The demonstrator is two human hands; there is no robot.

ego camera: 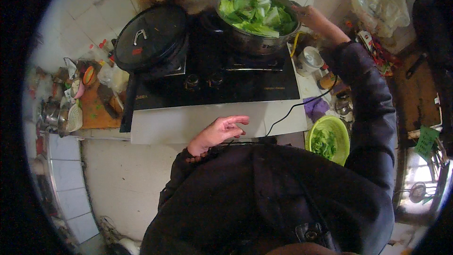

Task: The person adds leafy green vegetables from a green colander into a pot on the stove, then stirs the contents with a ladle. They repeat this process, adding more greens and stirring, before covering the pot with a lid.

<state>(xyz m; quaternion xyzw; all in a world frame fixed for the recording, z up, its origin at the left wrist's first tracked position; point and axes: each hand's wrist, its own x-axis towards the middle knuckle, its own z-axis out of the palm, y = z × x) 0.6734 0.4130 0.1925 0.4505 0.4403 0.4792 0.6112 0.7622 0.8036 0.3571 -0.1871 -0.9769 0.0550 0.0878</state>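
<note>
A metal pot [260,44] full of green leafy vegetables [260,16] stands on the right side of a black gas hob [219,92]. My right hand [306,15] is at the pot's right rim, where its handle would be; the fingers are partly hidden, and the grip looks closed on that side. My left hand [224,129] hangs in front of the hob with fingers apart and nothing in it. On the left burner sits a black pan with a dark lid [152,37]. A yellow-green plastic basket [347,141] with cut greens [324,143] stands at the right, by my right sleeve.
A black cable [292,108] crosses the counter beside a purple cloth [316,109]. A white tub [310,60] stands right of the hob. On the left are a wooden chopping board [99,113] and a white plastic basket [74,117]. Plastic bags [382,3] hang upper right.
</note>
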